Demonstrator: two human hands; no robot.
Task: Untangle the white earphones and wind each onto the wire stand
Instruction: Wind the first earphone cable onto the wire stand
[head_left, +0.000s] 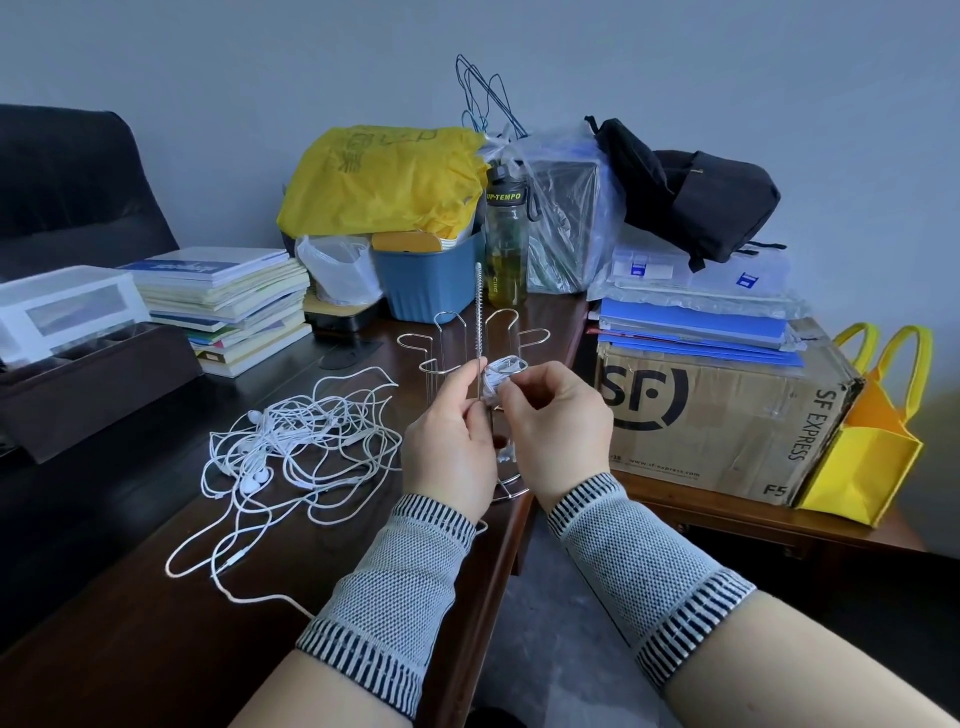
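Both your hands meet at frame centre: left hand (451, 441) fingers pinch the wire stand (480, 332), right hand (553, 434) fingers pinch a wound earphone bundle (500, 371); tangled white earphones (296, 447) lie on the table (130, 649), centre-left.

Single view only: head-worn wide-angle camera, aimed forward and down along both forearms. Left hand (451, 434) and right hand (553, 426) sit near frame centre, close to lens. Dark table (156, 639) fills lower left, running away from camera. Wire stand (470, 338) just beyond hands. Rear wall closes upper frame. Straight edges bow toward frame borders. No second view, no shared region.
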